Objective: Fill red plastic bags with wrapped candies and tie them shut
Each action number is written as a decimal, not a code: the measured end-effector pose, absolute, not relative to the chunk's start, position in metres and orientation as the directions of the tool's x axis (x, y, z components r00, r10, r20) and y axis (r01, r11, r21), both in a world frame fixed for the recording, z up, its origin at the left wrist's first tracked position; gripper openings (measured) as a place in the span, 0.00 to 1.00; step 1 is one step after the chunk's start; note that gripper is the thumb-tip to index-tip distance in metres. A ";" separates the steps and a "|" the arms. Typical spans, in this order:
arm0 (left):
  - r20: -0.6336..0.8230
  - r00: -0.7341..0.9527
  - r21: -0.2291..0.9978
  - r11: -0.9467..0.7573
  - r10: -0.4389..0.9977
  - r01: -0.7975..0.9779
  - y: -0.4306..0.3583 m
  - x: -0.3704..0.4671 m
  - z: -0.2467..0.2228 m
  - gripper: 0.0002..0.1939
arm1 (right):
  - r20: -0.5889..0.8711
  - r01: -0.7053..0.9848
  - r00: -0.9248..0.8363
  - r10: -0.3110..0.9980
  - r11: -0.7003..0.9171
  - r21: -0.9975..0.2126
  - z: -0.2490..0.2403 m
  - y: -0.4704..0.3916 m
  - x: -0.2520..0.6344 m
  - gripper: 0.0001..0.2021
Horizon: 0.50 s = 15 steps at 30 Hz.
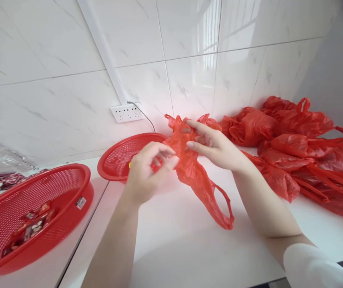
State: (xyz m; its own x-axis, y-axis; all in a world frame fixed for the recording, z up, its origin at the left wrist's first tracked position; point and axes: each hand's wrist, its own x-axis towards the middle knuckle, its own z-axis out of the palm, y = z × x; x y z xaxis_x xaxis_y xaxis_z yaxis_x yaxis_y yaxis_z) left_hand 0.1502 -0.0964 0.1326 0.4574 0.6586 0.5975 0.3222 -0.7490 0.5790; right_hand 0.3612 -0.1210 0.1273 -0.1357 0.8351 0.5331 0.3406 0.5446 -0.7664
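Note:
A thin red plastic bag (pixel 189 168) hangs crumpled in front of me, its loop handle drooping toward the white tabletop. My right hand (pixel 217 148) has the bag's upper part between thumb and fingers; some fingertips are hidden behind the film. At the bag's left edge is my left hand (pixel 147 172), fingers curled and thumb close to the forefinger. What lies between those fingertips, if anything, I cannot make out. Behind my left hand stands a round red plastic basket (pixel 107 170), with a small yellow item (pixel 129 164) partly visible inside.
A larger red basket (pixel 84 188) at left holds several wrapped snacks (pixel 33 226). Filled red bags (pixel 294 150) are heaped along the right. A power strip (pixel 126 113) with a cable is on the tiled wall (pixel 189 80). A clear bottle (pixel 11 158) lies far left.

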 end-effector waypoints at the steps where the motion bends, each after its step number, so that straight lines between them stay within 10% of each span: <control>1: 0.577 0.464 0.549 -0.740 0.672 0.388 -0.101 0.156 0.128 0.15 | 0.517 0.323 -0.161 0.841 0.540 -0.777 0.127 -0.121 0.358 0.29; 5: 0.581 0.306 0.525 -0.634 0.755 0.568 -0.101 0.169 0.114 0.33 | 0.510 0.171 -0.311 0.802 0.576 -0.800 0.126 -0.124 0.343 0.27; 9: 0.522 0.287 0.568 -0.578 0.803 0.586 -0.079 0.162 0.112 0.15 | 0.521 0.227 -0.212 0.827 0.560 -0.797 0.119 -0.117 0.335 0.15; 15: 0.407 0.178 0.615 -0.413 0.896 0.672 -0.063 0.145 0.116 0.03 | 0.072 0.577 -0.386 0.920 0.302 -0.759 0.095 -0.094 0.332 0.06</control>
State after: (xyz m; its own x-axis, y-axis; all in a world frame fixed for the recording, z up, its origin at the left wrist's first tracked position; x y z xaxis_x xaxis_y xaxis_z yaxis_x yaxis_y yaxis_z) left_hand 0.1446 -0.0631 0.1157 0.1779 0.8959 0.4072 0.6720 -0.4129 0.6148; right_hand 0.3317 -0.0943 0.0951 -0.3861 0.9196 0.0722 0.5767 0.3017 -0.7592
